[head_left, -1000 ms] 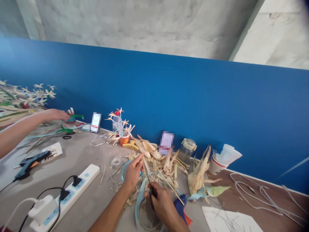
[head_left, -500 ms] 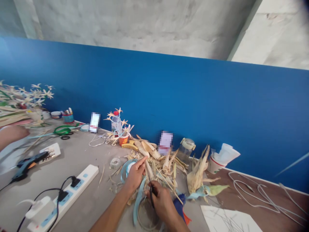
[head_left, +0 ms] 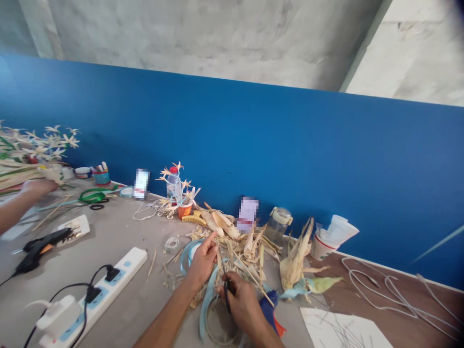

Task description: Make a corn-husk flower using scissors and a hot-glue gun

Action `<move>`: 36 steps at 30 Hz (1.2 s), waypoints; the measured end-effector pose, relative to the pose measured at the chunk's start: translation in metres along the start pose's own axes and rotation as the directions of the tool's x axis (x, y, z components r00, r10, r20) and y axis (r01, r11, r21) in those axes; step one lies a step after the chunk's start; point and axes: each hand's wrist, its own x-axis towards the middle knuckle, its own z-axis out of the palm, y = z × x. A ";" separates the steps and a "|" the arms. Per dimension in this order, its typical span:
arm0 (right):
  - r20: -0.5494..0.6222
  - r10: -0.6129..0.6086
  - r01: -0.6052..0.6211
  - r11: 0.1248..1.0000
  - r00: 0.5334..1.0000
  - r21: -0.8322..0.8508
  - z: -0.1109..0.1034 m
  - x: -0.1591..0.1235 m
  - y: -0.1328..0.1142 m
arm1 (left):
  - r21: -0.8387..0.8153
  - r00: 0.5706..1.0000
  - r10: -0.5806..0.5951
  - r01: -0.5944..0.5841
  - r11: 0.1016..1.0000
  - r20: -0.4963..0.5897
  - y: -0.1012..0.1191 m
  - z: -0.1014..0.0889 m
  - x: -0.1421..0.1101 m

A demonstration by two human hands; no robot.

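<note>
My right hand (head_left: 242, 298) grips black-handled scissors (head_left: 227, 290), their blades pointing up and away from me toward my left fingertips. My left hand (head_left: 203, 258) is closed, thumb and index finger pinching a thin strip of dried corn husk (head_left: 219, 258) beside the blades. Whether the blades touch the strip I cannot tell. Under and beyond both hands spreads a pile of husk scraps (head_left: 250, 249). A light blue ribbon roll (head_left: 185, 258) lies partly behind my left hand, with a loose blue strip (head_left: 206, 307) curling down between my forearms.
A white power strip (head_left: 125, 273) with plugs and a black glue gun (head_left: 39, 249) lie left. Husk flowers (head_left: 184, 183) stand in an orange cup. A lidded jar (head_left: 279, 224), paper cup (head_left: 322, 245) and white cables (head_left: 391, 290) are right. Another person's hand (head_left: 38, 188) is far left.
The husk piece by the scissors looks narrower, and more of the blades shows. My hands stay nearly in place. The other person's hand at far left has reached farther in.
</note>
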 end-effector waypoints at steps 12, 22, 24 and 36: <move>0.031 0.041 -0.049 0.945 0.999 0.324 0.001 0.005 0.002 | -0.027 0.999 -0.031 0.031 0.999 0.007 0.004 0.004 -0.002; -0.203 0.088 0.041 0.831 0.975 0.554 0.001 0.013 0.003 | -0.073 0.992 -0.088 0.081 0.994 -0.089 0.005 0.001 0.003; -0.283 0.113 0.079 0.806 0.952 0.587 -0.001 0.015 0.004 | -0.083 0.992 -0.108 0.103 0.991 -0.060 0.003 0.003 0.002; -0.474 0.196 0.229 0.680 0.859 0.697 -0.010 0.026 0.007 | -0.335 0.964 -0.220 0.259 0.906 0.150 0.001 0.026 -0.015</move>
